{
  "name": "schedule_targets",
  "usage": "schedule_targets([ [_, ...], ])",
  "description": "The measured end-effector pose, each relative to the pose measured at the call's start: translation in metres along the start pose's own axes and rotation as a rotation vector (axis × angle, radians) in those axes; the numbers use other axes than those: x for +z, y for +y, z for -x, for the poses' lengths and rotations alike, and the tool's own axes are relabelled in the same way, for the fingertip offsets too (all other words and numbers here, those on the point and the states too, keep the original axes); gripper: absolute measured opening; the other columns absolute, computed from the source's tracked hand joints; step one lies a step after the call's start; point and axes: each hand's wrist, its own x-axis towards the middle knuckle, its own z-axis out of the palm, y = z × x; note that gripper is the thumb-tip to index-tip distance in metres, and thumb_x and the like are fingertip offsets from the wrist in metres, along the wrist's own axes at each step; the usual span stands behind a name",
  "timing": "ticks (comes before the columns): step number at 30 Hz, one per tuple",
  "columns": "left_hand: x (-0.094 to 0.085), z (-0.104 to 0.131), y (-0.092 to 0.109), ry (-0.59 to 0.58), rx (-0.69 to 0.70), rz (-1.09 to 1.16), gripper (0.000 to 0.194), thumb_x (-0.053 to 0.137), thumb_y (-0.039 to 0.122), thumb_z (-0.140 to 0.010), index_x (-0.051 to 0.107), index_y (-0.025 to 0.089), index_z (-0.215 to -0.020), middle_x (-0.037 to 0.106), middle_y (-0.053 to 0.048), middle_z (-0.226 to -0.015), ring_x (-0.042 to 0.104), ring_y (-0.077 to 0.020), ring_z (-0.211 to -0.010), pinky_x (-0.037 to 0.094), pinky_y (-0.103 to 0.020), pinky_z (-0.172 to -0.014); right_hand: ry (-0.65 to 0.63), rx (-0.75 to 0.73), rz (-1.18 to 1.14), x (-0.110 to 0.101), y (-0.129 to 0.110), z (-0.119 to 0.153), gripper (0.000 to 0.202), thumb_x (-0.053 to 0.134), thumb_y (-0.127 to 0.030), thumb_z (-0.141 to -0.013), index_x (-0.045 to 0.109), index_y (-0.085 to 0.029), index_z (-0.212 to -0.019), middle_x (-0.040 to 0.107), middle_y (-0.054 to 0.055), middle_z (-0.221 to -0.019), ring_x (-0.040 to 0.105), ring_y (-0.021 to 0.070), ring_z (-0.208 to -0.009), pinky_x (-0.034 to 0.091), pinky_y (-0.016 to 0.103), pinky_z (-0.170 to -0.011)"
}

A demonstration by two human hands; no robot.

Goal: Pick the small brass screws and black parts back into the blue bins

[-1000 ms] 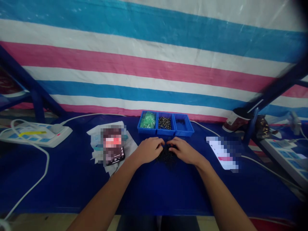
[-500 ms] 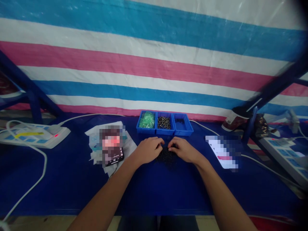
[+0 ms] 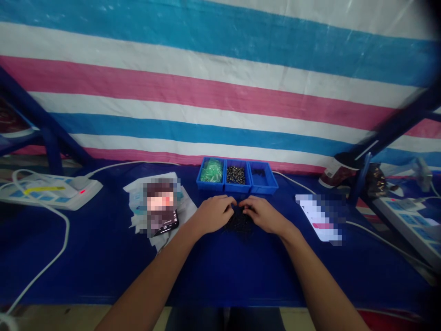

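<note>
Over a pile of small black pieces (image 3: 239,224) on the blue table, my left hand (image 3: 216,214) and my right hand (image 3: 262,213) come close together. Both sets of fingers are bent inward, thumb against fingertips in a pinch. Whatever the fingertips hold is too small and dark to make out. Just beyond the hands stand three blue bins in a row: the left bin (image 3: 211,186) has green transparent pieces (image 3: 212,171), the middle bin (image 3: 237,188) has small metal pieces (image 3: 236,175), and the right bin (image 3: 263,189) has a few dark bits (image 3: 258,172).
To the left a phone (image 3: 167,226) rests on white plastic packaging (image 3: 188,207); another phone (image 3: 317,219) lies at right. Power strips (image 3: 86,193) (image 3: 409,225) with white cables flank the table. A dark cup (image 3: 336,171) stands at the back right, before a striped sheet (image 3: 220,96).
My right hand's fingertips have shifted slightly left, towards my left hand. My left hand stays nearly in place, and the view has moved a little.
</note>
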Motion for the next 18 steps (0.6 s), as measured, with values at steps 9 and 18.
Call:
schedule_targets([
  [9,-0.0009,-0.0002,-0.0003,0.0,0.0,-0.002,0.028,0.043,0.021,-0.09,0.065,0.026,-0.106,0.069,-0.004,-0.103,0.066,-0.0239,-0.094,0.049,-0.037,-0.08,0.012,-0.021,-0.019,-0.0006,0.0005,0.0019,0.036,0.048,-0.006,-0.089,0.068,-0.021,-0.115,0.065,0.007,-0.097,0.061,0.0196,-0.092,0.046,0.035,-0.086],
  [18,-0.004,-0.0001,0.0004,-0.028,-0.01,-0.008,0.029,0.042,0.023,-0.091,0.065,0.025,-0.108,0.069,-0.005,-0.105,0.065,-0.0231,-0.094,0.048,-0.035,-0.08,0.07,0.022,-0.067,0.0001,0.0061,0.0026,0.03,0.04,-0.007,-0.092,0.067,-0.019,-0.097,0.059,0.007,-0.098,0.059,0.017,-0.09,0.045,0.033,-0.086],
])
